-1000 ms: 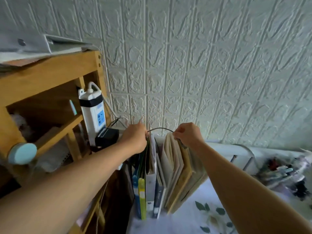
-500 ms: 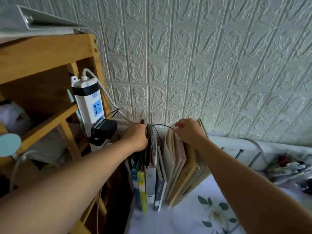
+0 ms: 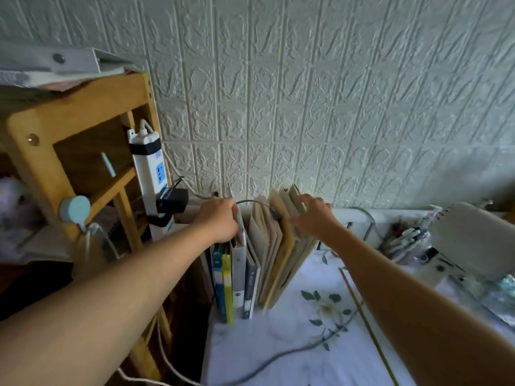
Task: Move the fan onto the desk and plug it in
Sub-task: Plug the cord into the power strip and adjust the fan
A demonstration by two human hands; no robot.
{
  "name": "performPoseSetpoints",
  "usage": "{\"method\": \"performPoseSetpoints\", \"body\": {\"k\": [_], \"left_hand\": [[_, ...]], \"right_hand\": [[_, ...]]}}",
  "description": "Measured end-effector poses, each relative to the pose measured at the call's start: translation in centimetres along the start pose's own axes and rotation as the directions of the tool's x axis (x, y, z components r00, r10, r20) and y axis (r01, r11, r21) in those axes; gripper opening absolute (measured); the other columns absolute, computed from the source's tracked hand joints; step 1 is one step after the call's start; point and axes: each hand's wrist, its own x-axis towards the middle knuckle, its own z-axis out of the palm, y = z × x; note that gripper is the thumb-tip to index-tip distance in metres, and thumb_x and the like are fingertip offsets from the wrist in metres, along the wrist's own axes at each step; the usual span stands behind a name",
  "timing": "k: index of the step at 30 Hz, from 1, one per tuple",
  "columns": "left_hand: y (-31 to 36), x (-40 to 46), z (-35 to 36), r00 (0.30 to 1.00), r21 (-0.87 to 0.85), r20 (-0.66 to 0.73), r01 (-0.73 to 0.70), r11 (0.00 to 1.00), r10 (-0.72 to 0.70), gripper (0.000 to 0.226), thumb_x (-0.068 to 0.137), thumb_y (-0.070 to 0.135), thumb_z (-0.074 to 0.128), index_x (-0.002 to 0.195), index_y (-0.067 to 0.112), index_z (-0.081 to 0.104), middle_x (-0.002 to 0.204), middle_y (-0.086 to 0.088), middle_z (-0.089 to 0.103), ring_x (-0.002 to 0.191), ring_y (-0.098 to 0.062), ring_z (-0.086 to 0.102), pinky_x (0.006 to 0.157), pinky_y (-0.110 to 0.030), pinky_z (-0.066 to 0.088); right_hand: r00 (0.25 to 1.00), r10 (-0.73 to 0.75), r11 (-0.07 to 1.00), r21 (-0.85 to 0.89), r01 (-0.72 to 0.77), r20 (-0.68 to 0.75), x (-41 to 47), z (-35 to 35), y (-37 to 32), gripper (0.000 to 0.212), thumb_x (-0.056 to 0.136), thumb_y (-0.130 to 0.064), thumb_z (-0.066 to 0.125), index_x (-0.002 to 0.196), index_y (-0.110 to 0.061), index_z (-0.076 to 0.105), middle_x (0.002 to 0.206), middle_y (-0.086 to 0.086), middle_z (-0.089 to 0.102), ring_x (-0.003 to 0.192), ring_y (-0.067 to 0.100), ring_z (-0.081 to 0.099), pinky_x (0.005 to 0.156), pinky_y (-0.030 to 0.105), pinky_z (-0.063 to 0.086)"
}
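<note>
A thin dark cable arcs over the tops of the upright books. My left hand is closed on its left end, just right of the black adapter. That adapter sits in the white power strip, which stands upright on the wooden shelf. My right hand hovers at the leaning books with fingers spread, holding nothing. A white rounded appliance, apparently the fan, stands on the desk at the right. A grey cord trails across the desk's floral cloth.
A textured white wall closes off the back. A white rail runs along the desk's rear edge, with pens and clutter beside the fan. A round pale-blue knob sticks out from the shelf. White cords hang down at the lower left.
My right hand has let go of the cable and spread its fingers over the leaning books. My left hand keeps its grip. The white fan has come into view at the right.
</note>
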Motion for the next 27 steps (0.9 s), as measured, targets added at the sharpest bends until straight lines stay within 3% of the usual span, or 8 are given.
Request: {"method": "performPoseSetpoints", "body": {"k": [5,9,11,14,17,21,24,27], "left_hand": [[-0.2,-3.4,-0.5,0.998,-0.041,-0.027,-0.06,0.997,0.059,0.037,0.083,0.018,0.061,0.119,0.023,0.052,0.13,-0.008,0.049,0.112,-0.026,0.051,0.074,-0.03,0.04],[0.6,-6.2,-0.2,0.986,-0.057,-0.026,-0.167,0.984,0.166,0.048,0.082,0.019,0.062,0.126,0.022,0.046,0.135,-0.007,0.047,0.117,-0.027,0.05,0.086,-0.035,0.046],[1.6,-7.7,0.5,0.973,-0.067,0.02,-0.228,0.971,0.23,0.055,0.082,0.021,0.063,0.132,0.022,0.041,0.137,-0.006,0.046,0.117,-0.027,0.051,0.084,-0.034,0.045],[3.5,-10.0,2.3,0.947,-0.085,0.11,-0.294,0.952,0.302,0.064,0.081,0.03,0.066,0.137,0.022,0.036,0.141,-0.007,0.044,0.122,-0.029,0.049,0.092,-0.037,0.045],[5.6,-12.1,4.6,0.918,-0.127,0.185,-0.332,0.935,0.351,0.074,0.079,0.035,0.068,0.142,0.021,0.031,0.147,-0.008,0.039,0.128,-0.029,0.044,0.091,-0.03,0.038],[8.7,-14.5,7.1,0.866,-0.188,0.296,-0.36,0.914,0.402,0.076,0.079,0.035,0.067,0.142,0.019,0.029,0.148,-0.009,0.036,0.127,-0.028,0.044,0.091,-0.03,0.04],[11.4,-16.3,8.5,0.832,-0.19,0.345,-0.391,0.9,0.434,0.074,0.081,0.033,0.066,0.143,0.018,0.029,0.149,-0.01,0.035,0.129,-0.027,0.043,0.095,-0.03,0.038],[14.5,-18.0,10.0,0.816,-0.211,0.372,-0.389,0.897,0.442,0.072,0.082,0.034,0.065,0.143,0.019,0.029,0.149,-0.008,0.036,0.128,-0.027,0.044,0.093,-0.03,0.039]], "right_hand": [[0.999,0.051,0.998,-0.021,-0.051,-0.019,-5.3,-0.3,-0.1,0.067,0.082,-0.033,0.064,0.141,-0.018,0.035,0.137,0.016,0.039,0.127,0.034,0.032,0.101,0.039,0.032],[0.995,0.069,0.997,-0.008,-0.07,-0.071,-9.3,-0.3,0.2,0.067,0.08,-0.036,0.067,0.139,-0.017,0.039,0.134,0.018,0.042,0.125,0.033,0.035,0.101,0.037,0.031],[0.99,0.113,0.994,0.023,-0.111,-0.089,-11.3,-0.3,1.0,0.07,0.078,-0.037,0.069,0.139,-0.018,0.04,0.134,0.019,0.042,0.126,0.034,0.034,0.102,0.038,0.032],[0.977,0.193,0.981,0.04,-0.19,-0.089,-14.4,-0.2,3.0,0.072,0.077,-0.036,0.07,0.139,-0.018,0.039,0.137,0.018,0.041,0.128,0.035,0.034,0.102,0.038,0.034],[0.955,0.276,0.961,0.057,-0.271,-0.108,-17.8,-0.3,5.6,0.071,0.076,-0.034,0.07,0.139,-0.018,0.04,0.14,0.016,0.039,0.13,0.034,0.032,0.104,0.038,0.032],[0.927,0.352,0.935,0.098,-0.342,-0.129,-21.7,-0.8,9.6,0.072,0.075,-0.034,0.073,0.138,-0.019,0.041,0.139,0.016,0.039,0.129,0.033,0.032,0.105,0.038,0.032],[0.906,0.397,0.916,0.122,-0.382,-0.143,-24.0,-1.3,12.8,0.071,0.074,-0.036,0.072,0.137,-0.023,0.041,0.133,0.011,0.04,0.122,0.028,0.031,0.096,0.035,0.035],[0.887,0.442,0.895,0.137,-0.425,-0.136,-25.7,-2.6,16.2,0.07,0.075,-0.036,0.069,0.137,-0.025,0.039,0.133,0.01,0.037,0.125,0.029,0.029,0.099,0.041,0.041]]}}
